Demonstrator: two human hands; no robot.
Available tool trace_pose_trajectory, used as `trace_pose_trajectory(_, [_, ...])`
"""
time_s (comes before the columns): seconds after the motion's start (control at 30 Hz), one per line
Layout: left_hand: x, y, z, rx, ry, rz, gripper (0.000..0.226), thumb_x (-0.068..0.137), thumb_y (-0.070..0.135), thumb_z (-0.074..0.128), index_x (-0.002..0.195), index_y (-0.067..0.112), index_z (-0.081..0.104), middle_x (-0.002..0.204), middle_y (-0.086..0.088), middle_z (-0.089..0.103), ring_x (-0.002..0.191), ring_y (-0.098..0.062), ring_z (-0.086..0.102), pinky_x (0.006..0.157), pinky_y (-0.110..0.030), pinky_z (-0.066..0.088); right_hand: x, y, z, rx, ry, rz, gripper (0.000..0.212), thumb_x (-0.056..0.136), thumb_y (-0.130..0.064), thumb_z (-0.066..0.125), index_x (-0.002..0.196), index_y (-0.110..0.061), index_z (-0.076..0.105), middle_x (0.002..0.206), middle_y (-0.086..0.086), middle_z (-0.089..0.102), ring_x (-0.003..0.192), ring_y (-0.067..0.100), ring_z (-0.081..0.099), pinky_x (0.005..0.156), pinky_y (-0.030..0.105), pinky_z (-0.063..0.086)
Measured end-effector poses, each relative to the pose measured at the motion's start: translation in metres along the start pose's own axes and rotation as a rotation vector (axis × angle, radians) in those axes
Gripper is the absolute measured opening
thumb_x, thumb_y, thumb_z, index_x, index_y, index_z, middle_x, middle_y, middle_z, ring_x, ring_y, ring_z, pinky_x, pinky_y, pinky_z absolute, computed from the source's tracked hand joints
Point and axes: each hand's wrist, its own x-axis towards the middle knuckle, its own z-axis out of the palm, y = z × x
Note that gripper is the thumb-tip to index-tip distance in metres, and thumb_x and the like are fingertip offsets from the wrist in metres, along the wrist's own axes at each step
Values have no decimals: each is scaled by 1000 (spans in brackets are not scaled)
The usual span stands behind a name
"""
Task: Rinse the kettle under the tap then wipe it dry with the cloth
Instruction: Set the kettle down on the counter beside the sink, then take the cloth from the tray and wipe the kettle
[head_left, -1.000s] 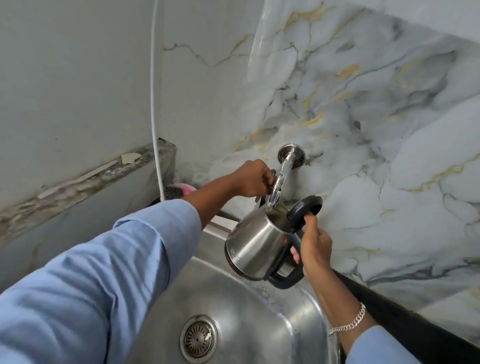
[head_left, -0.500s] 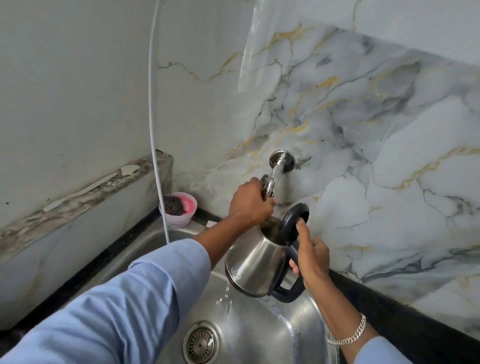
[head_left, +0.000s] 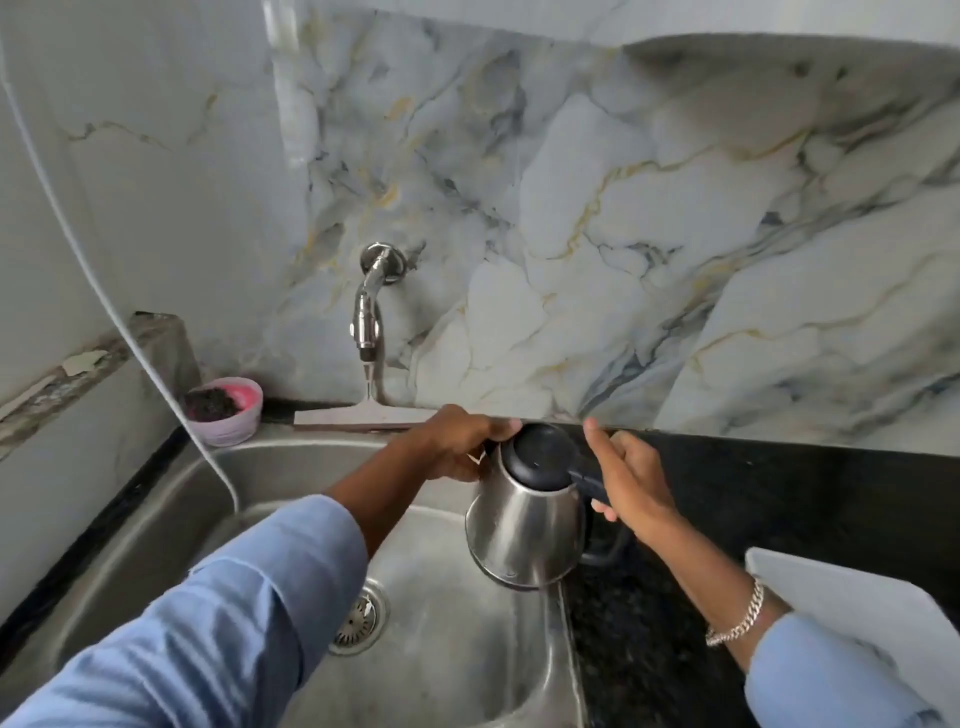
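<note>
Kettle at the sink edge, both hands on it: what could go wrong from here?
1. The kettle straddles the sink rim and the black counter; set down here, it may tip into the basin.
2. The right hand holds the handle with its index finger lifted, so a wet steel body could slip.
3. The left hand is at the lid; pressing it shut could pinch fingers.

The left hand (head_left: 457, 447) covers the kettle (head_left: 524, 525) spout, and the right hand (head_left: 631, 483) hides most of the black handle, so neither grip shows in full. A white board (head_left: 857, 608) (maybe a cutting board) is cut off by the right edge; the pink bowl (head_left: 228, 410) holds a dark blurred clump
</note>
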Motion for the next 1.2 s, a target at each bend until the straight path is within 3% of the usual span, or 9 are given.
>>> trace_pose_trajectory(0.17, [-6, -8, 123, 30, -59, -41, 35, 68, 29, 83, 85, 4, 65, 73, -10, 56, 61, -22, 54, 60, -31, 52, -15, 56, -107, -59, -28, 58, 52, 96, -56, 60, 65, -21, 38, 55, -4, 37, 40, 19, 44, 33, 25, 43])
trace_pose_trajectory(0.37, [-16, -2, 139, 154, -115, -75, 36, 71, 33, 81, 91, 8, 64, 94, -17, 69, 75, -31, 70, 77, -43, 60, 3, 81, -132, -28, -127, 19, 51, 104, -42, 53, 86, 6, 52, 63, 22, 56, 30, 20, 51, 27, 21, 37])
trace_pose_trajectory(0.47, [-18, -6, 170, 210, -177, -163, 29, 75, 28, 78, 86, 7, 61, 100, -21, 64, 78, -33, 69, 79, -43, 59, 10, 106, -156, 18, -217, 19, 41, 107, -34, 51, 86, 2, 56, 46, 12, 59, 25, 18, 49, 25, 19, 33])
trace_pose_trajectory(0.7, [-27, -11, 189, 261, 29, -201, 48, 68, 29, 83, 95, -7, 66, 89, -24, 73, 75, -31, 74, 64, -36, 63, 25, 125, -165, 23, -359, -21, 57, 94, -49, 55, 83, 7, 51, 65, 19, 52, 31, 16, 52, 30, 21, 40])
trace_pose_trajectory(0.77, [-30, -8, 199, 435, 166, -99, 47, 68, 32, 83, 95, -5, 69, 91, -22, 74, 78, -28, 72, 71, -37, 62, 26, 127, -172, -3, -355, -41, 52, 92, -55, 54, 72, -8, 56, 64, 9, 56, 43, 18, 59, 40, 24, 46])
trace_pose_trajectory(0.9, [-54, -12, 275, 554, 602, 613, 11, 78, 18, 67, 89, 15, 68, 91, -4, 72, 80, -16, 66, 72, -28, 55, 24, 165, -221, -119, -99, -19, 30, 96, -45, 58, 82, -20, 65, 75, -7, 74, 79, 15, 72, 71, 33, 53])
trace_pose_trajectory(0.97, [-61, -29, 334, 464, 423, 693, 12, 79, 11, 60, 85, 20, 67, 83, 0, 71, 75, -15, 66, 70, -28, 54, 16, 201, -261, -383, -27, 107, 12, 93, -28, 66, 98, -18, 70, 102, 8, 76, 103, 32, 69, 83, 37, 50])
trace_pose_trajectory(1.07, [-42, -63, 410, 738, 12, 418, 41, 75, 5, 56, 114, 13, 63, 114, -14, 67, 105, -31, 64, 93, -37, 52, -7, 245, -295, -666, -140, 345, 48, 85, -26, 72, 132, -22, 62, 137, 17, 61, 125, 40, 58, 103, 43, 50])
trace_pose_trajectory(1.2, [-10, -87, 462, 1036, -119, 282, 47, 80, 8, 56, 127, 11, 51, 129, -19, 49, 117, -41, 50, 98, -47, 47, -35, 264, -295, -588, -207, 383, 73, 83, -30, 79, 149, -22, 49, 145, 18, 51, 128, 38, 56, 108, 41, 46])
